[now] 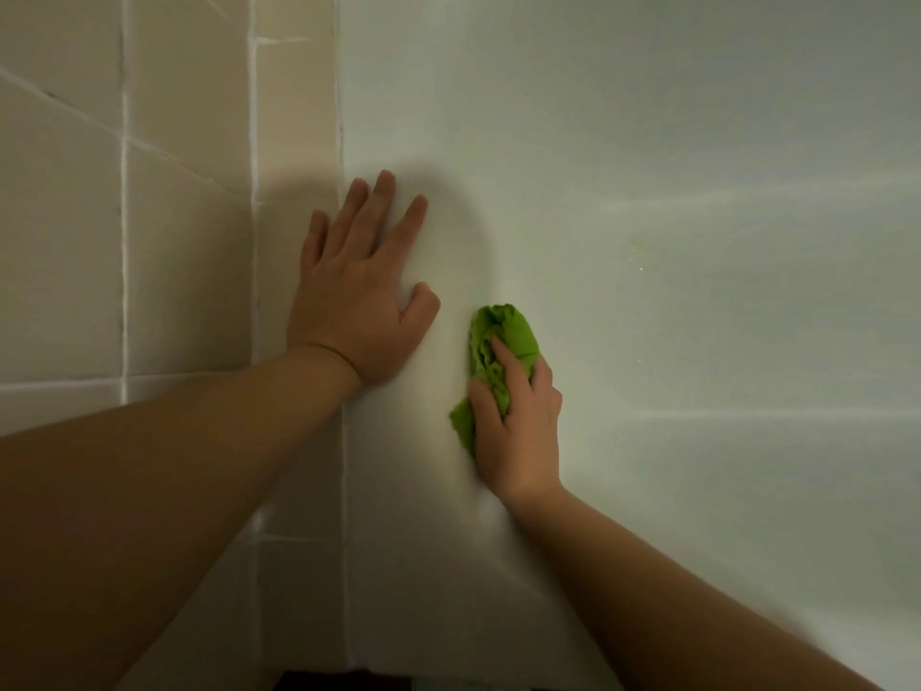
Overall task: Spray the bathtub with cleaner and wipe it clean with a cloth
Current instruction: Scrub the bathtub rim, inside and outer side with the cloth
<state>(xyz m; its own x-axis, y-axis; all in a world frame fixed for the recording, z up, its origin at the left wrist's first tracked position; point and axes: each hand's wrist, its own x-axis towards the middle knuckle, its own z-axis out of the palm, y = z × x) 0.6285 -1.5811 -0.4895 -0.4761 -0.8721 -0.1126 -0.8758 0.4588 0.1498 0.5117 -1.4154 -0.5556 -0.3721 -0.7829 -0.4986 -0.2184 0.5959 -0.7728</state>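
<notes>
Right hand [518,416] grips a bunched green cloth [503,336], fingers curled over it, pressing it on the white bathtub [697,241] surface at the rim's inner curve. Cloth sticks out above and left of the fingers. Left hand [356,291] lies flat on the tub rim, fingers straight and spread, holding nothing, just right of the beige tiled wall [124,241]. Both forearms are bare, reaching in from the bottom edge. Tub holds only a few small droplets [640,266] right of the cloth.
</notes>
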